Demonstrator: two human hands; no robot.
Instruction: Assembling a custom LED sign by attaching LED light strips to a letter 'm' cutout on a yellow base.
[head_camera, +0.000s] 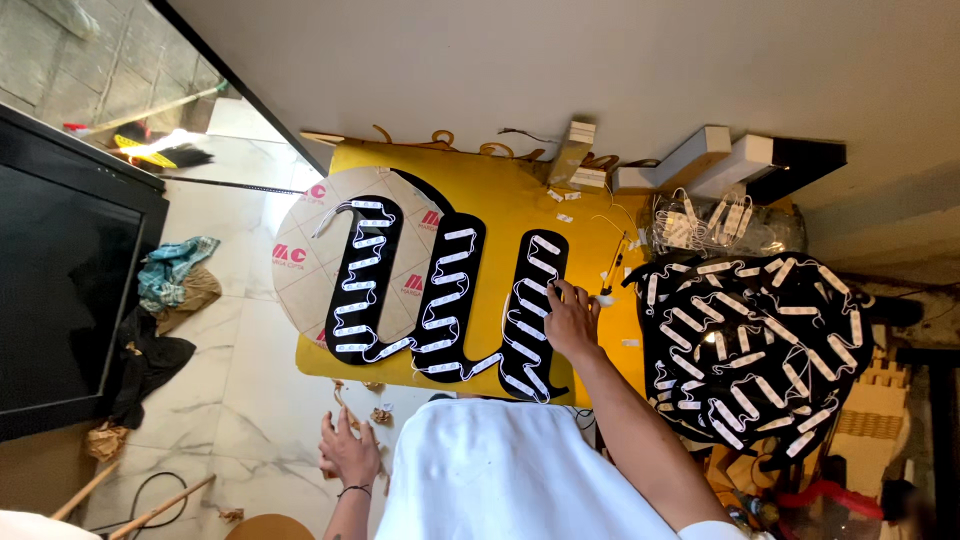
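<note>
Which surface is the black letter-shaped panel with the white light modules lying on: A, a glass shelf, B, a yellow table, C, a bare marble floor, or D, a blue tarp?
B: the black letter-shaped panel lies on the yellow table, with the right hand pressing on its edge.

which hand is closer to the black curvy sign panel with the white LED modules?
Right. The right hand rests on the black panel at its edge; the left hand hangs off the yellow table, apart from it.

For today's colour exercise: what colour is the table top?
Yellow, best seen in the head view: table top.
</note>
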